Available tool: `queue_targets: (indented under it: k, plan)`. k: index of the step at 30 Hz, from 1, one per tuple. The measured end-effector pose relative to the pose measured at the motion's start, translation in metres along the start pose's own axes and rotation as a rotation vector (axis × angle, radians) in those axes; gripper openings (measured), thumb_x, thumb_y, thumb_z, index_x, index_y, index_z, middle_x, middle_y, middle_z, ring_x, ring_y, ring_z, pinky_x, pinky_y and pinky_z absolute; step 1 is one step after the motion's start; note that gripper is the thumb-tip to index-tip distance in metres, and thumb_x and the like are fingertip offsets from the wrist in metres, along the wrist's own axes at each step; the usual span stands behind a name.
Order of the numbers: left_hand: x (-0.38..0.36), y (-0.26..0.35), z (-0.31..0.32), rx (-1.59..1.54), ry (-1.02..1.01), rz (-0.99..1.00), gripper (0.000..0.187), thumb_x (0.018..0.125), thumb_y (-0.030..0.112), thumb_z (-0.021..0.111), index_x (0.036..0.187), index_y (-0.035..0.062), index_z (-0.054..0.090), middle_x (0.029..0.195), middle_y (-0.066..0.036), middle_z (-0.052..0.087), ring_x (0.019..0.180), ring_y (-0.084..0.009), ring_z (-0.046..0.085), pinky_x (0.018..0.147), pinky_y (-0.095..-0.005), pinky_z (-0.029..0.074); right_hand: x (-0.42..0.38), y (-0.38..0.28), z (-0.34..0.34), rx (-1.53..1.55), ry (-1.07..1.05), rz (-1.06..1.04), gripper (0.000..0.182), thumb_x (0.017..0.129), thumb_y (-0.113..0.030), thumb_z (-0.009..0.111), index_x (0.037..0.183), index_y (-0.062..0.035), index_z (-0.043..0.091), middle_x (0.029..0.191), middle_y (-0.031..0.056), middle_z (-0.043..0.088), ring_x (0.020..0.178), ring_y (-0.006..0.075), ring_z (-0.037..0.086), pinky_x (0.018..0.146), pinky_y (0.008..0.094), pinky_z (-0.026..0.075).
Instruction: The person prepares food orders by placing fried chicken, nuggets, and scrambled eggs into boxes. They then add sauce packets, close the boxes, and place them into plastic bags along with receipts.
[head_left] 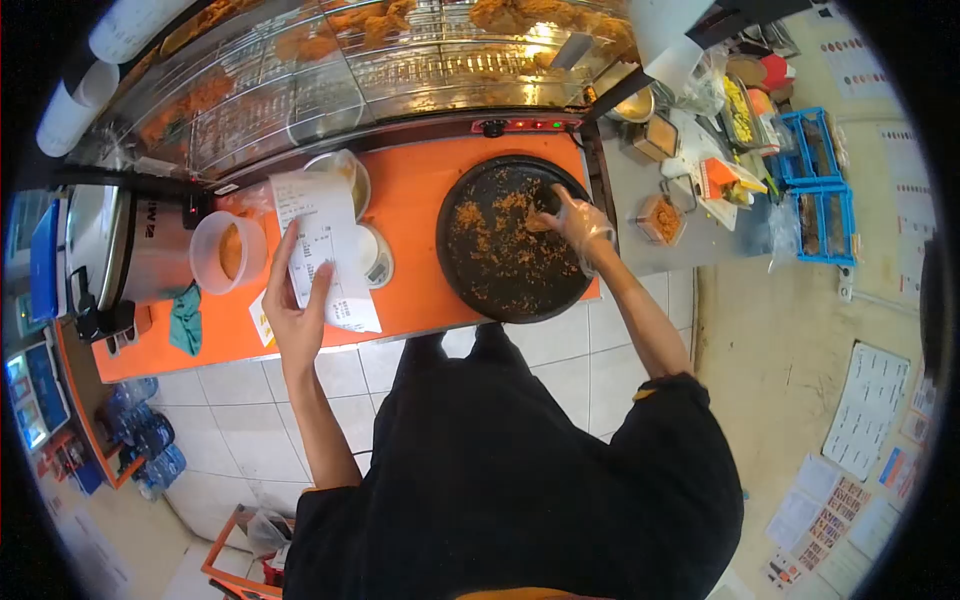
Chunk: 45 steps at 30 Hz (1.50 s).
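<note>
My left hand (300, 318) holds a printed paper receipt (325, 240) over the orange counter, with thumb and fingers spread across the paper. Behind the receipt's right edge sits a small white round device (375, 258). On the right, a round black pan (470, 285) is scattered with brown-orange crumbs. My right hand (580, 224), in a clear plastic glove, reaches over the pan's right side. Its thumb and index finger are stretched apart, with the thumb tip at a brown patch (536, 218) among the crumbs.
A heated glass cabinet (440, 70) with fried pieces runs along the back. Left of the receipt stand a clear plastic tub (228, 252), a green cloth (186, 320) and a steel cooker (150, 240). A steel side table (640, 225) carries a crumb container (660, 220) and blue racks (820, 190).
</note>
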<state>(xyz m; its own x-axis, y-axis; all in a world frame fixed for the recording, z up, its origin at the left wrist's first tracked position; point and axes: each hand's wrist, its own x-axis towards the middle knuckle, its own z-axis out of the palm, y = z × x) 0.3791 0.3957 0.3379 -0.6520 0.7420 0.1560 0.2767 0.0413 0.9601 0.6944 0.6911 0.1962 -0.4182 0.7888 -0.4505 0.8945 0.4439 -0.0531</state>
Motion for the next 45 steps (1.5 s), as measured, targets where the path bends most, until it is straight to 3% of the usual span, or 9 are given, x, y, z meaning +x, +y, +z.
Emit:
queue_targets:
  k: [4,7,12,14,24,32,37,42,45]
  plan:
    - [-0.014,-0.004,-0.001,0.027,-0.040,-0.089,0.059,0.089,-0.004,0.062,0.144,-0.0020,0.043,0.145,-0.019,0.047,0.130,-0.0247,0.049,0.107,-0.0366,0.041,0.006,0.004,-0.018,0.026,0.003,-0.109,0.073,0.088,-0.064,0.056,0.146,-0.0250,0.034,0.106,0.0203,0.069,0.104,0.0379,0.066,0.084,0.0487,0.053]
    - [-0.027,-0.016,-0.001,-0.072,-0.023,-0.122,0.058,0.088,-0.005,0.062,0.143,-0.0017,0.044,0.145,-0.018,0.047,0.129,-0.0246,0.049,0.108,-0.0367,0.040,-0.007,-0.008,-0.019,-0.055,-0.033,0.119,0.075,0.091,-0.061,0.053,0.153,-0.0264,0.026,0.117,0.0157,0.067,0.107,0.0336,0.066,0.088,0.0447,0.053]
    - [-0.027,-0.032,0.016,-0.002,0.008,-0.031,0.066,0.087,-0.001,0.068,0.146,-0.0007,0.039,0.147,-0.016,0.046,0.133,-0.0219,0.045,0.109,-0.0338,0.037,-0.005,0.013,0.016,0.310,0.348,-0.160,0.065,0.086,-0.052,0.066,0.141,-0.0223,0.046,0.109,0.0191,0.069,0.094,0.0398,0.067,0.079,0.0466,0.054]
    - [-0.019,-0.023,0.024,-0.216,-0.022,-0.086,0.070,0.086,-0.002,0.067,0.148,-0.0002,0.035,0.151,-0.015,0.040,0.134,-0.0225,0.044,0.109,-0.0332,0.038,-0.016,-0.004,0.002,0.049,0.044,0.097,0.069,0.086,-0.059,0.061,0.145,-0.0292,0.041,0.110,0.0195,0.069,0.099,0.0382,0.067,0.081,0.0471,0.054]
    - [-0.013,-0.040,0.043,-0.518,-0.052,-0.060,0.075,0.083,-0.010,0.066,0.149,-0.0021,0.030,0.152,-0.017,0.036,0.138,-0.0230,0.039,0.113,-0.0359,0.032,0.004,-0.042,-0.058,0.004,0.014,-0.070,0.074,0.083,-0.064,0.061,0.145,-0.0282,0.042,0.110,0.0178,0.069,0.094,0.0350,0.069,0.079,0.0466,0.055]
    - [-0.009,-0.039,0.043,-0.543,-0.045,-0.016,0.076,0.082,-0.010,0.067,0.148,-0.0017,0.030,0.152,-0.017,0.036,0.139,-0.0238,0.036,0.116,-0.0364,0.028,0.047,-0.054,-0.031,-0.237,-0.065,-0.315,0.066,0.087,-0.054,0.065,0.142,-0.0248,0.044,0.103,0.0186,0.069,0.099,0.0328,0.068,0.084,0.0471,0.053]
    - [-0.008,-0.041,0.050,-0.340,0.036,0.027,0.076,0.083,-0.010,0.067,0.149,-0.0006,0.029,0.151,-0.016,0.037,0.139,-0.0237,0.036,0.115,-0.0358,0.029,0.054,0.038,-0.003,0.438,0.153,-0.258,0.043,0.094,-0.035,0.060,0.129,-0.0108,0.055,0.102,0.0210,0.067,0.099,0.0363,0.065,0.084,0.0440,0.051]
    - [-0.020,-0.039,0.069,-0.469,-0.011,-0.060,0.078,0.083,-0.012,0.065,0.150,0.0006,0.026,0.153,-0.014,0.033,0.138,-0.0229,0.037,0.112,-0.0343,0.034,0.030,0.093,0.034,0.075,0.474,-0.561,0.041,0.082,-0.015,0.067,0.122,-0.0116,0.061,0.111,0.0153,0.066,0.105,0.0339,0.063,0.088,0.0443,0.051]
    - [-0.033,-0.033,0.090,-0.384,0.007,-0.068,0.079,0.083,-0.012,0.065,0.150,0.0021,0.027,0.155,-0.014,0.030,0.140,-0.0229,0.035,0.113,-0.0348,0.031,0.023,0.071,0.044,0.047,0.305,-0.606,0.043,0.080,-0.017,0.071,0.122,-0.0122,0.062,0.113,0.0128,0.067,0.105,0.0310,0.064,0.087,0.0436,0.052]
